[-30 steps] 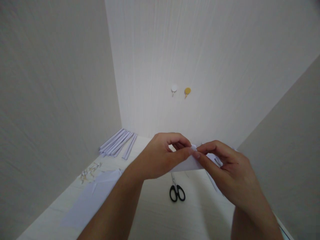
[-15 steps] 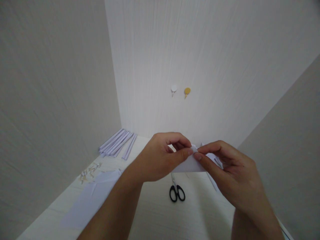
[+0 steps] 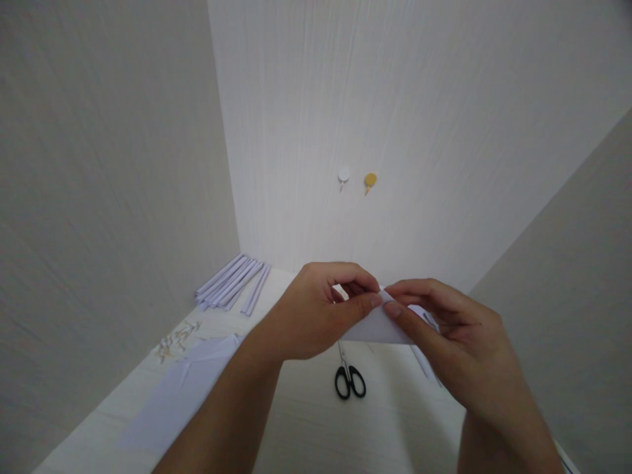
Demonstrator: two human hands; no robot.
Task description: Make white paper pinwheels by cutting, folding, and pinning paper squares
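Note:
A white sheet of paper [image 3: 378, 329] is held up above the table by its upper edge. My left hand [image 3: 328, 306] pinches that edge between thumb and forefinger. Close beside it, my right hand [image 3: 444, 322] is closed on the same edge, its thumb pressed over a small fold or curl. Part of the sheet is hidden behind my fingers. Below the paper lie black-handled scissors [image 3: 349, 382], their blades pointing away and the tips covered by the sheet.
Several rolled paper tubes [image 3: 230, 280] lie at the back left. Nearer are small pale and golden pieces [image 3: 172, 342] and flat white paper [image 3: 172, 401]. More paper strips [image 3: 424, 362] lie partly behind my right hand. A white hook [image 3: 343, 174] and a yellow hook [image 3: 370, 179] are on the back wall.
My right fingers have shifted slightly along the paper's edge, the thumb now over the fold. The sheet's lower right part shows a little more. My left hand has barely moved.

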